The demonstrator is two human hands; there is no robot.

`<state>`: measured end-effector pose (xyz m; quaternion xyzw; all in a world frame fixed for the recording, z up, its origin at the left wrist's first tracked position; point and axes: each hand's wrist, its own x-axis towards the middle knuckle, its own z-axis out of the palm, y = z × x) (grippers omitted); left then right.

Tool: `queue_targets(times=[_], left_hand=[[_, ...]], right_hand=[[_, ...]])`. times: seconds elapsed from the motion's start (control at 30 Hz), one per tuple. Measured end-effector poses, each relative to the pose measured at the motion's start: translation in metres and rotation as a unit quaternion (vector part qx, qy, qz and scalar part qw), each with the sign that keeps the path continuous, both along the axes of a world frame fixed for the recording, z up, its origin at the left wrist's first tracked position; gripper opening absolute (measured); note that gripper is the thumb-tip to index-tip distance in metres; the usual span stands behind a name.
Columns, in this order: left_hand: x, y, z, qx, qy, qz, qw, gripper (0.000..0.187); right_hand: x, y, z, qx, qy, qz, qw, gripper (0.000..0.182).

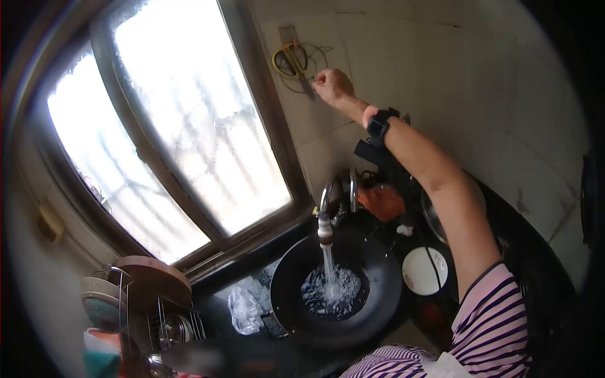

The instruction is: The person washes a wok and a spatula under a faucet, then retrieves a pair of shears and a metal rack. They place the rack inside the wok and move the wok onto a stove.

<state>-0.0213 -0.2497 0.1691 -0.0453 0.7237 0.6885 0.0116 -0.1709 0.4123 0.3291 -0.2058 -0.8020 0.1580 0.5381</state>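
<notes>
My right hand (334,86) is raised to the tiled wall, its fingers curled closed beside the tip of the scissors (292,63). The scissors have yellow-green handles and hang blades down from a hook plate (288,34). A thin wire loop (322,54) hangs with them and passes close to my fingertips. Whether my fingers pinch the loop or something small cannot be made out. Below, water runs from the faucet (325,227) into a large black wok (384,277), which has some water in its bottom. My left hand is out of view.
A white plate (416,269), an orange-red cloth-like item (382,203) and a pan lid partly behind my arm are right of the wok. A crumpled clear plastic bag (244,311) lies left. Farther left are a wire rack (165,315), bowls (101,309) and a round wooden board (157,277).
</notes>
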Motion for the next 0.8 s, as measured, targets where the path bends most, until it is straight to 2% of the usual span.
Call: queue_targets(times=[0.07,0.17,0.2,0.23,0.4,0.47,0.6,0.67,0.8], left_hand=[[-0.002,0.02,0.023,0.006,0.031,0.027,0.999,0.026],[-0.008,0.057,0.038,0.051,0.058,-0.026,0.997,0.026],[-0.009,0.071,0.041,0.051,0.06,-0.023,0.997,0.026],[-0.01,0.089,0.041,0.042,0.049,-0.047,0.997,0.026],[-0.019,0.157,0.039,-0.008,0.03,-0.127,0.991,0.025],[-0.021,0.169,0.034,-0.029,0.035,-0.149,0.988,0.024],[-0.017,0.183,0.016,-0.027,-0.043,-0.121,0.991,0.026],[-0.017,0.178,-0.002,-0.02,-0.055,-0.126,0.99,0.026],[-0.012,0.172,-0.028,-0.005,-0.054,-0.097,0.994,0.024]], right_hand=[[-0.021,-0.002,0.008,0.002,-0.012,-0.018,1.0,0.019],[-0.038,-0.005,0.017,-0.014,-0.035,-0.026,0.999,0.027],[-0.044,-0.003,0.016,-0.054,-0.024,-0.029,0.998,0.026],[-0.048,0.0,0.015,-0.094,-0.012,-0.033,0.995,0.026],[-0.063,0.004,0.009,-0.099,-0.012,-0.046,0.994,0.03],[-0.057,-0.005,0.012,-0.143,0.081,0.024,0.986,0.031],[-0.07,0.008,0.009,-0.13,0.132,0.021,0.983,0.031],[-0.071,0.018,0.02,-0.058,0.191,0.017,0.98,0.03],[-0.058,0.044,0.042,-0.009,0.278,0.003,0.96,0.03]])
